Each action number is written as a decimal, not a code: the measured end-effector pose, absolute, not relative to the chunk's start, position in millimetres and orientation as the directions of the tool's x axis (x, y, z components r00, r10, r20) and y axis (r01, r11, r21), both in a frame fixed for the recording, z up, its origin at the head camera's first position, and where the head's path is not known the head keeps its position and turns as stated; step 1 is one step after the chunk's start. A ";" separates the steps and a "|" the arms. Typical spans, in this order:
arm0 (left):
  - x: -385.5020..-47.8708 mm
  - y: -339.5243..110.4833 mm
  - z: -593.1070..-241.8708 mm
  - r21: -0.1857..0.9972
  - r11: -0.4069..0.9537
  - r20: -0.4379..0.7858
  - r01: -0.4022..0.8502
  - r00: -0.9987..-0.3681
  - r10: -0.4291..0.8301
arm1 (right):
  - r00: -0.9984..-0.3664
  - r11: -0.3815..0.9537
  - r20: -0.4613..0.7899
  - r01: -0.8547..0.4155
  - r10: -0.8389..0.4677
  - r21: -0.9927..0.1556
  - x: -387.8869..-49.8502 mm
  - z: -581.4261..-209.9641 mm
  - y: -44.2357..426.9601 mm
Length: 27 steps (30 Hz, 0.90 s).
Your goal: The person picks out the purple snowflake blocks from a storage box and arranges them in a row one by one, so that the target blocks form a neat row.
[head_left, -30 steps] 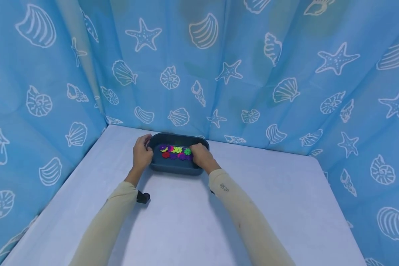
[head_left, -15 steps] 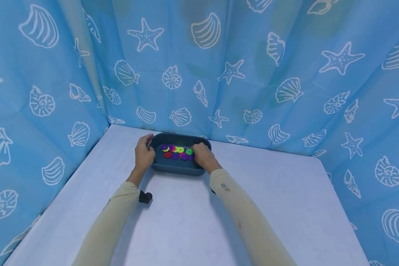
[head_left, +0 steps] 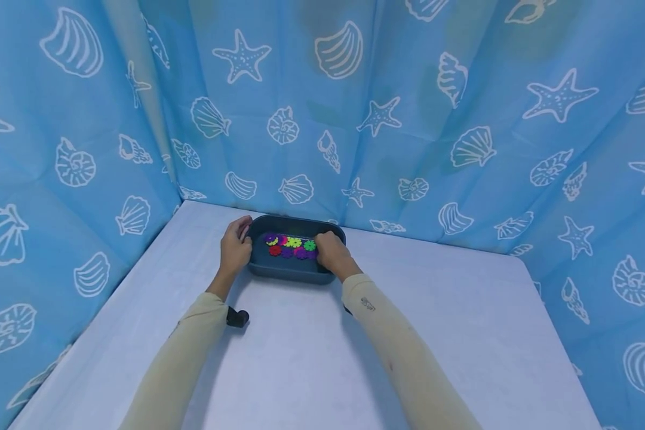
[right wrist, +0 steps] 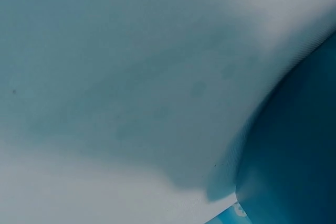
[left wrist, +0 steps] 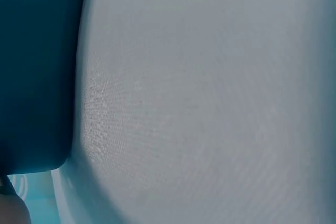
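A dark blue-grey plastic tray (head_left: 290, 273) stands at the back of the table. Several snowflake-shaped discs, purple, pink, green, red and yellow (head_left: 293, 242), lie on its floor. My left hand (head_left: 235, 246) grips the tray's left end, its thumb at the rim. Over the right end, my right hand (head_left: 332, 254) reaches inside with bent fingers beside the discs; its fingertips are hidden, so I cannot tell whether it pinches one. The left wrist view has the tray's outer wall (left wrist: 34, 66) with a bit of finger below. Only the tray's wall (right wrist: 299, 145) and tablecloth appear in the right wrist view.
A white cloth (head_left: 441, 316) covers the table. Blue curtains (head_left: 387, 149) with shell and starfish prints hang behind the table and along its sides, close behind the tray. A black wrist mount (head_left: 237, 317) sticks out from the left forearm.
The whole head view has shifted slightly to the right. Hands, tray and visible discs keep the same places relative to one another.
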State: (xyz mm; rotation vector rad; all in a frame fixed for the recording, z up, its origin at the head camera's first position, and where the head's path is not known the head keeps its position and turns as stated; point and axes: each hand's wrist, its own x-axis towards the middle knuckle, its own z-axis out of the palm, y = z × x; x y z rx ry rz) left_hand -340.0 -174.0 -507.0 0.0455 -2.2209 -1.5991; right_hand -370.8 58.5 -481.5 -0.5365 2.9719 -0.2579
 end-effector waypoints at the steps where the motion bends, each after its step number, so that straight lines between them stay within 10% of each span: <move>1: -339.6 -173.8 -507.4 0.921 0.332 0.297 0.205 -0.920 -0.255 | -0.932 0.923 -0.080 -0.334 -0.354 -0.193 -370.5 -481.7 58.9; 27: -342.1 -171.3 -508.4 0.896 0.375 0.342 0.236 -0.907 -0.247 | -0.918 0.649 0.316 -0.395 -0.241 -0.651 -362.6 -470.8 109.5</move>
